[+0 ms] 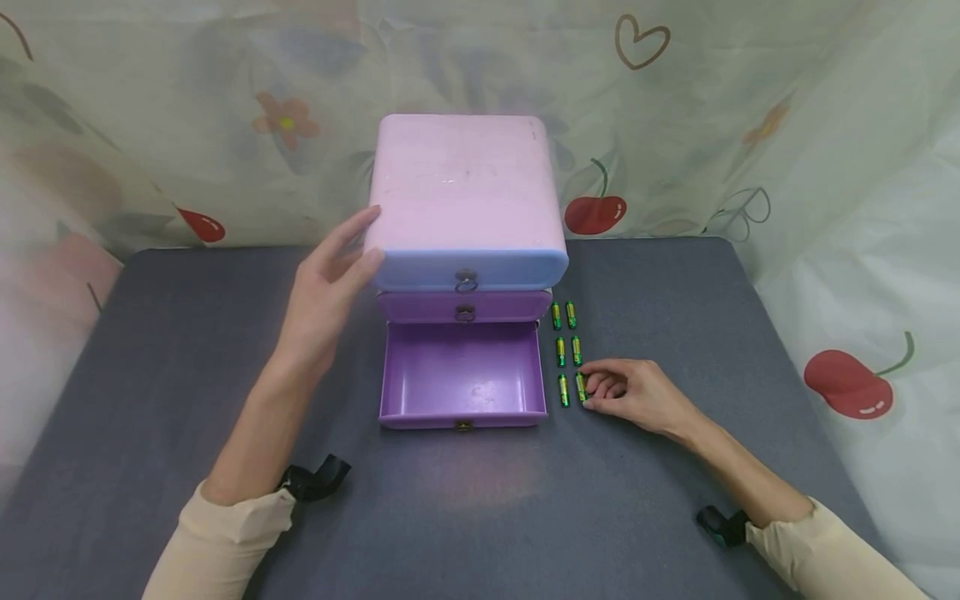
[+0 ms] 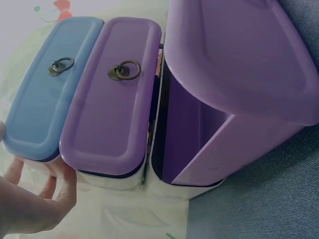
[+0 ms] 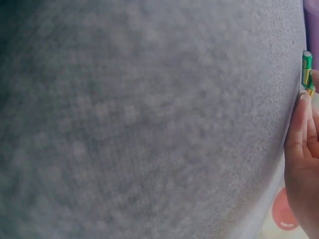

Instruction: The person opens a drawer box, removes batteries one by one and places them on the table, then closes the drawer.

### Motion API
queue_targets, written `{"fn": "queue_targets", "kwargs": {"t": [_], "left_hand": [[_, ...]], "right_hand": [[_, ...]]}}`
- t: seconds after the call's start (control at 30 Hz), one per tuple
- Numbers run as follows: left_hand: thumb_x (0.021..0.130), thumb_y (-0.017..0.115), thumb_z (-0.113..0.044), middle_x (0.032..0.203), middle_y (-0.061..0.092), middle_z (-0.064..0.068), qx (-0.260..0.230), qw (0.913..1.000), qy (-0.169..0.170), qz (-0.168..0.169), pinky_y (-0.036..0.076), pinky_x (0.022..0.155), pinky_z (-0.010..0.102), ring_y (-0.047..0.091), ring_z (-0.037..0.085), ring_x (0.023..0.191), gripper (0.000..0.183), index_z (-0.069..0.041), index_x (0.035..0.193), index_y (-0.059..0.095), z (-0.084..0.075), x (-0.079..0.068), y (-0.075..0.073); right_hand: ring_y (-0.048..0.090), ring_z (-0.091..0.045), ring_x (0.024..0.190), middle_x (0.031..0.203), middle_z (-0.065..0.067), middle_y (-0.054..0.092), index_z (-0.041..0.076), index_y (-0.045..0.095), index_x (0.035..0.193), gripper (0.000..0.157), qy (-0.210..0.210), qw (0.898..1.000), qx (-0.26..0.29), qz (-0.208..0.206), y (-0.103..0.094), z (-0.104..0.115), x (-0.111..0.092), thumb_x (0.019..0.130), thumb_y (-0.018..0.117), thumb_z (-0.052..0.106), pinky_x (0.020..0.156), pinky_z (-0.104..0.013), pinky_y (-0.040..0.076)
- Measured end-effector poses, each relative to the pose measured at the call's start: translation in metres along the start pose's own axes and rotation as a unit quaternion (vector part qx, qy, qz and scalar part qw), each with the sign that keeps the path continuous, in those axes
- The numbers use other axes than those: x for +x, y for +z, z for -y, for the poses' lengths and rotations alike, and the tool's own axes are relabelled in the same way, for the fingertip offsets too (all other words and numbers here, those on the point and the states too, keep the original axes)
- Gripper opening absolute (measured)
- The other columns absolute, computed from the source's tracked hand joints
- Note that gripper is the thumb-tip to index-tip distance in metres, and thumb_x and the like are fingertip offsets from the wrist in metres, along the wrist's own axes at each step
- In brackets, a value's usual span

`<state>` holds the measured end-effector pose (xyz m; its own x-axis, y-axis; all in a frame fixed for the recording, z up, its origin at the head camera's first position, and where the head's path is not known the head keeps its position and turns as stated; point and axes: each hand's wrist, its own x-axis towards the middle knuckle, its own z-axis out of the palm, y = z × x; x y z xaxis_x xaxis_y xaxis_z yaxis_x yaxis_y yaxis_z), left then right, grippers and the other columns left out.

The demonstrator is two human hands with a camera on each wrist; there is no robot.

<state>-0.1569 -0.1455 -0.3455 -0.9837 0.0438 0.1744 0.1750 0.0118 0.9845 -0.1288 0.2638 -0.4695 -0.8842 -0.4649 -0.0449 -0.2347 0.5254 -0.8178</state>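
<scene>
A small drawer cabinet (image 1: 465, 183) has a pink top, a blue upper drawer (image 1: 420, 271) and a purple middle drawer (image 1: 420, 307). Its purple bottom drawer (image 1: 465, 367) is pulled out, with a bare interior. My left hand (image 1: 318, 287) rests its extended fingers against the cabinet's upper left side. To the right of the drawer, several green and yellow batteries (image 1: 561, 352) lie in two columns. With thumb and forefinger, my right hand (image 1: 637, 396) pinches the nearest battery (image 1: 581, 388) of the right column by its ends, at table level.
A grey cloth-covered table (image 1: 465, 517) lies under everything. Printed curtains (image 1: 465, 58) hang behind and at both sides. Ring pulls (image 2: 128, 70) stick out from the drawer fronts. Black straps (image 1: 315, 479) are on both wrists.
</scene>
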Motion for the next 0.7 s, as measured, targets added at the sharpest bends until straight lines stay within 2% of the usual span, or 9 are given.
{"fn": "queue_targets", "kwargs": {"t": [0.17, 0.43, 0.7], "left_hand": [[0.097, 0.066, -0.023, 0.151, 0.045, -0.004, -0.006, 1.0, -0.001, -0.004, 0.032, 0.112, 0.046, 0.046, 0.026, 0.134, 0.05, -0.023, 0.145, 0.053, 0.0001, 0.0005, 0.0003], [0.097, 0.066, -0.022, 0.151, 0.046, -0.004, -0.012, 0.9999, -0.001, -0.007, 0.032, 0.112, 0.044, 0.046, 0.026, 0.133, 0.049, -0.022, 0.145, 0.054, 0.0003, 0.0009, 0.0012], [0.097, 0.066, -0.022, 0.151, 0.045, -0.004, -0.013, 0.9999, 0.001, -0.006, 0.033, 0.111, 0.045, 0.045, 0.027, 0.134, 0.05, -0.022, 0.145, 0.053, 0.0001, 0.0007, 0.0018]], "right_hand": [[0.065, -0.012, 0.072, 0.086, 0.002, 0.069, 0.004, 0.069, 0.118, 0.041, -0.011, 1.0, -0.012, -0.005, 0.0017, -0.0017, 0.001, 0.08, 0.084, 0.011, 0.065, -0.024, 0.054], [0.064, -0.01, 0.069, 0.083, 0.005, 0.067, 0.005, 0.069, 0.118, 0.042, -0.016, 0.999, -0.04, -0.012, 0.0042, 0.0, 0.0008, 0.079, 0.085, 0.008, 0.063, -0.024, 0.054], [0.064, -0.009, 0.07, 0.084, 0.004, 0.067, 0.005, 0.07, 0.118, 0.041, -0.021, 0.999, -0.042, -0.02, 0.0035, -0.001, -0.0007, 0.08, 0.084, 0.01, 0.064, -0.023, 0.054]]}}
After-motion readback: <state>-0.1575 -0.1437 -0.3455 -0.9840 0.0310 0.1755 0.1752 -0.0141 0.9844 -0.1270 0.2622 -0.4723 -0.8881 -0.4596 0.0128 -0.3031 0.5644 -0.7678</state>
